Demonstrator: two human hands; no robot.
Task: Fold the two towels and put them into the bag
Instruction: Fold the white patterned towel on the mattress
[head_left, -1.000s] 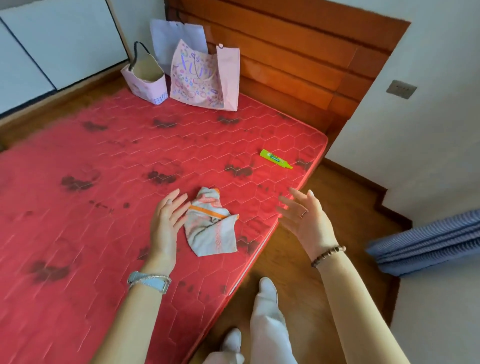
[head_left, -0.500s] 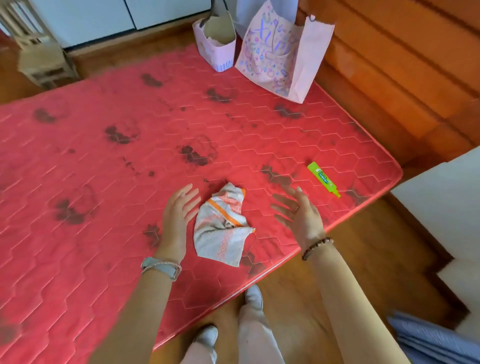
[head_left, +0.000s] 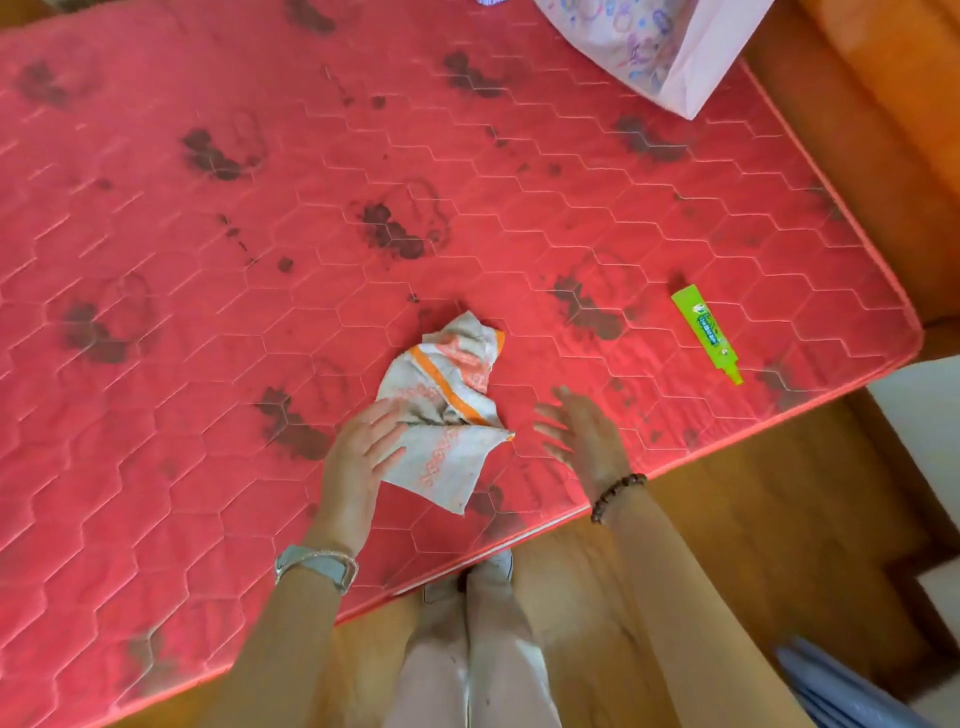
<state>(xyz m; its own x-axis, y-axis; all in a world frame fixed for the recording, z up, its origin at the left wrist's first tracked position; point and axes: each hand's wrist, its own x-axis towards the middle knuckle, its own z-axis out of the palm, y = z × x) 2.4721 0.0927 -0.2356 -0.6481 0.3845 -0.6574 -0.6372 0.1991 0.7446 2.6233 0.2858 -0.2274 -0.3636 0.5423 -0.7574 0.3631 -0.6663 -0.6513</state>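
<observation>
- Nearest to the camera, the person's legs stand on the wooden floor (head_left: 597, 597), close against the near edge of the red mattress (head_left: 208, 260).
- The left hand (head_left: 363, 447) reaches over this edge with its fingers straight and a little apart. The fingertips lie on the left border of the towel (head_left: 447, 415) and hold nothing.
- The right hand (head_left: 582, 436) is spread with relaxed fingers, just beside the right corner of the towel. It is blurred, but it seems not to touch the cloth.
- The towel lies crumpled on the mattress between the two hands. Its long axis runs away from the person and leans slightly to the right. The left hand is the nearer one, so I judge it will anchor the cloth while the right hand comes in to flatten it.
- I see only one towel here.
- Farther right lies a green tube (head_left: 706, 332), well apart from the towel.
- Farthest, at the top edge, stands the bag (head_left: 649, 47), only partly in view.
</observation>
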